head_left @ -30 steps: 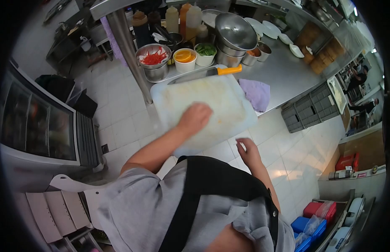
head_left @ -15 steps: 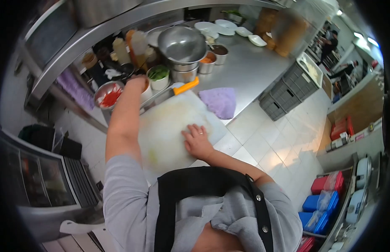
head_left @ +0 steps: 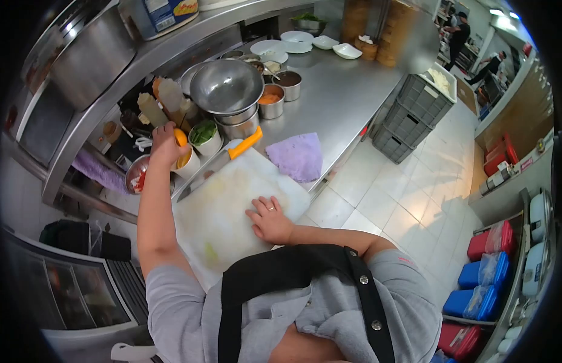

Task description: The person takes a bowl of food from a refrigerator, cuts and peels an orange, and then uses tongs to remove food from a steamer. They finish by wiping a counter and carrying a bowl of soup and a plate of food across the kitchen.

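Observation:
My left hand (head_left: 166, 147) is closed on a smooth, rounded orange piece (head_left: 181, 138), perhaps a vegetable; its kind is not clear. It is held just above a white tub (head_left: 189, 167) with orange contents. Beside that tub stands another with green leaves (head_left: 203, 132), and a steel bowl of red and white pieces (head_left: 135, 175) is partly hidden by my left arm. My right hand (head_left: 270, 221) lies open, fingers spread, flat on the white cutting board (head_left: 232, 190). A knife with an orange handle (head_left: 246, 143) rests along the board's far edge.
A purple cloth (head_left: 296, 157) lies right of the board. Behind are a large steel bowl (head_left: 226, 88), sauce bottles (head_left: 170, 95), steel pots with orange pieces (head_left: 270, 100) and white plates (head_left: 297, 41). Grey crates (head_left: 414, 115) stand on the floor at right.
My left hand has risen from the tubs and now shows an orange piece in its fingers. My right hand stays flat on the board. The camera view has shifted.

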The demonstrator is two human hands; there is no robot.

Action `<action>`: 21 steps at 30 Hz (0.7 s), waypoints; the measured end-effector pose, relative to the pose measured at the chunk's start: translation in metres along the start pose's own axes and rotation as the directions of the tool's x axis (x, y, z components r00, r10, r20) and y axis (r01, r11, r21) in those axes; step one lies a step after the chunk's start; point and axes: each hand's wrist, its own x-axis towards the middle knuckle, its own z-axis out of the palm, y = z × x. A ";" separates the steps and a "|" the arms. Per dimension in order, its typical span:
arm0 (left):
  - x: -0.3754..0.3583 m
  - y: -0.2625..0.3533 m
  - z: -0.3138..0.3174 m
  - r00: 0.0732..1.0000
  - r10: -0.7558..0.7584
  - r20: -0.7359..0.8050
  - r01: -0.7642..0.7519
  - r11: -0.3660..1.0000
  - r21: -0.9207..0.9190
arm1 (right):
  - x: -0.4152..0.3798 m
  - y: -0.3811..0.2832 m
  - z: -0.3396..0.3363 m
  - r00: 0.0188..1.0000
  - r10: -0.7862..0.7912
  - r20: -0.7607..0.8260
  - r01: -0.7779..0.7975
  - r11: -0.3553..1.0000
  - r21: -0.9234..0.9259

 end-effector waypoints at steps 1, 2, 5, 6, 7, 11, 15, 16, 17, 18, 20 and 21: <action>-0.015 0.015 -0.013 0.996 -0.023 -0.092 0.016 0.997 -0.076 | 0.001 0.001 -0.001 1.000 -0.007 -0.003 0.007 1.000 0.001; -0.035 0.016 -0.013 0.985 0.022 -0.173 -0.055 0.980 -0.189 | 0.001 0.001 -0.002 1.000 -0.016 -0.006 0.016 1.000 0.002; -0.116 0.041 0.019 0.939 -0.204 -0.276 0.058 0.886 -0.459 | 0.004 0.004 -0.003 0.999 -0.032 -0.010 0.032 0.999 0.021; -0.148 0.042 0.051 0.903 -0.279 -0.328 0.068 0.844 -0.532 | 0.004 0.004 -0.003 0.999 -0.038 -0.006 0.038 0.999 0.026; -0.181 0.047 0.072 0.901 -0.334 -0.276 0.166 0.854 -0.493 | 0.005 0.005 -0.004 0.999 -0.044 -0.004 0.044 0.999 0.030; -0.241 0.070 0.064 0.906 -0.395 -0.151 0.331 0.885 -0.328 | 0.017 0.019 -0.002 1.000 -0.026 0.015 0.023 0.989 0.147; -0.245 0.061 0.042 0.983 -0.177 0.042 0.177 0.879 -0.443 | 0.083 0.047 0.006 0.991 -0.019 -0.130 0.042 0.983 0.179; -0.245 0.056 0.044 0.987 -0.137 0.088 0.163 0.871 -0.463 | 0.106 0.054 0.012 0.980 -0.072 -0.186 0.092 0.990 0.102; -0.245 0.054 0.042 0.984 -0.122 0.129 0.167 0.879 -0.447 | 0.126 0.061 0.016 0.985 -0.081 -0.155 0.087 0.996 0.028; -0.242 0.053 0.040 0.982 -0.094 0.163 0.157 0.884 -0.439 | 0.142 0.066 0.018 0.987 -0.086 -0.134 0.078 0.995 -0.059; -0.241 0.048 0.049 0.980 -0.143 0.141 0.192 0.868 -0.458 | 0.161 0.069 0.024 1.000 -0.020 0.009 0.021 0.991 -0.134; -0.241 0.048 0.053 0.978 -0.163 0.128 0.204 0.859 -0.470 | 0.166 0.071 0.027 0.997 0.019 0.074 -0.005 0.984 -0.180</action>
